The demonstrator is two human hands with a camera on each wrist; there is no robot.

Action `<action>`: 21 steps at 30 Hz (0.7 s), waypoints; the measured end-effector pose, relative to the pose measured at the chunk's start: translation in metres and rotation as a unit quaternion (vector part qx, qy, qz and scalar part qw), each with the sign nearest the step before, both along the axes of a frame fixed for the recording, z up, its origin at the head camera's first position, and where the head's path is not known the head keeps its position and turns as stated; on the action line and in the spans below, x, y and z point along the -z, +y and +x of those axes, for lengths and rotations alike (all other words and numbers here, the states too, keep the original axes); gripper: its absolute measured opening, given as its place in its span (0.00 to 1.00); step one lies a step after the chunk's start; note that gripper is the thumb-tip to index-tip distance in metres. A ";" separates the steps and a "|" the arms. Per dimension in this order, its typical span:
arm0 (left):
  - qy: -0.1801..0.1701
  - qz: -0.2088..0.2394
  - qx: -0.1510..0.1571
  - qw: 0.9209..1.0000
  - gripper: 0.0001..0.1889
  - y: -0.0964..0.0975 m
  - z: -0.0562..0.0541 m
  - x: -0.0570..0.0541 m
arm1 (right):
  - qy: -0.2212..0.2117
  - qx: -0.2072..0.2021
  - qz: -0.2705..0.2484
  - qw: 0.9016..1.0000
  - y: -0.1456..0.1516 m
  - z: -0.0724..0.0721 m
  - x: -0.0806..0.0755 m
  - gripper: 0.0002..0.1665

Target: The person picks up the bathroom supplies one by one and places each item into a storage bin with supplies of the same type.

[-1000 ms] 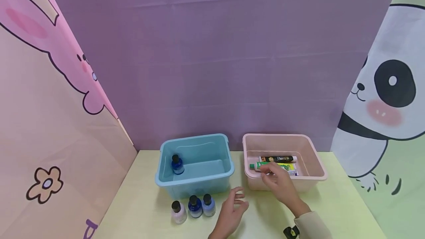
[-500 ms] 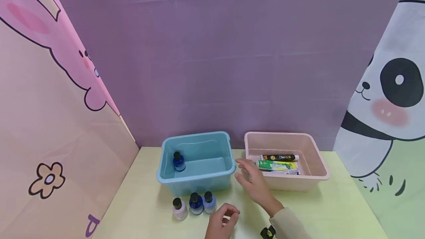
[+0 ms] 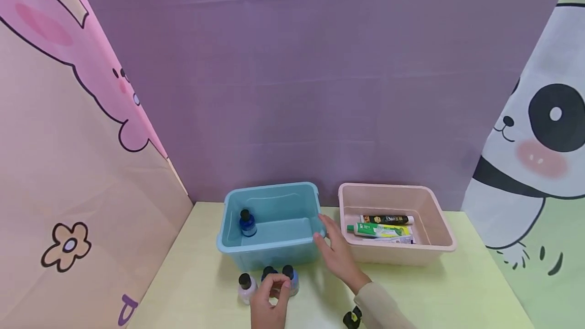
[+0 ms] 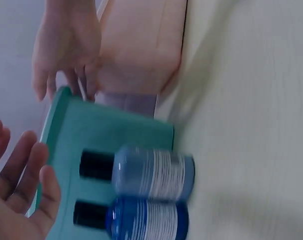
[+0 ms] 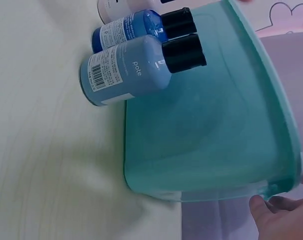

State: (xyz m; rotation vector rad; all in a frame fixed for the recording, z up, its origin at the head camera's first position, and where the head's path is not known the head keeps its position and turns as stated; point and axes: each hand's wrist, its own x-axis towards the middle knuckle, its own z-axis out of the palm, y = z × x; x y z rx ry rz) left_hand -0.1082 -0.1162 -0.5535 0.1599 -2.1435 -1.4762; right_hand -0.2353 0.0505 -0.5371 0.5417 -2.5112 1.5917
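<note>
My left hand hovers in front of a short row of small black-capped bottles: a pale pink bottle, a dark blue bottle and a light blue bottle. Its fingers are loosely bent and hold nothing; in the left wrist view they are apart from the bottles. At the right side of the blue plastic bin, the fingertips and thumb of my right hand are right at the rim, with the fingers fairly straight. Another dark blue bottle stands inside this bin, at its left.
To the right stands a pink bin. Inside lie a black tube, a green and yellow tube and a white tube. A purple backdrop rises behind the table, with printed cartoon panels at both sides.
My right hand has moved left from the pink bin to the blue bin's right rim. The left hand has shifted left and now overlaps the bottles in the head view.
</note>
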 end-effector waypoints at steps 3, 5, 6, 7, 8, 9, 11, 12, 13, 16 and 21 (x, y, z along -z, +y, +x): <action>0.030 -0.045 -0.062 0.997 0.10 -0.011 -0.001 0.004 | -0.019 0.013 -0.008 1.000 -0.005 -0.006 0.005 0.33; 0.043 -0.079 -0.103 0.991 0.10 -0.020 -0.002 0.007 | -0.034 0.022 -0.014 0.999 -0.007 -0.009 0.009 0.32; 0.047 -0.093 -0.123 0.987 0.11 -0.024 -0.002 0.008 | -0.042 0.023 -0.023 0.999 -0.008 -0.011 0.010 0.32; 0.051 -0.105 -0.141 0.983 0.11 -0.029 -0.003 0.010 | -0.047 0.024 -0.029 0.998 -0.008 -0.011 0.012 0.31; 0.052 -0.116 -0.159 0.979 0.11 -0.033 -0.004 0.011 | -0.052 0.023 -0.037 0.998 -0.009 -0.013 0.014 0.31; 0.051 -0.122 -0.174 0.976 0.11 -0.037 -0.005 0.012 | -0.059 0.021 -0.046 0.997 -0.009 -0.014 0.015 0.31; 0.043 -0.124 -0.194 0.972 0.12 -0.045 -0.007 0.014 | -0.070 0.016 -0.062 0.996 -0.009 -0.015 0.019 0.31; 0.034 -0.123 -0.201 0.971 0.12 -0.049 -0.008 0.014 | -0.074 0.013 -0.069 0.995 -0.009 -0.016 0.020 0.31; 0.023 -0.121 -0.204 0.971 0.13 -0.053 -0.008 0.015 | -0.079 0.011 -0.075 0.994 -0.010 -0.017 0.021 0.31; -0.016 -0.112 -0.197 0.974 0.15 -0.062 -0.010 0.016 | -0.098 0.001 -0.100 0.990 -0.010 -0.018 0.025 0.31; -0.089 -0.097 -0.159 0.978 0.20 -0.072 -0.011 0.017 | -0.108 -0.011 -0.122 0.986 -0.012 -0.018 0.022 0.31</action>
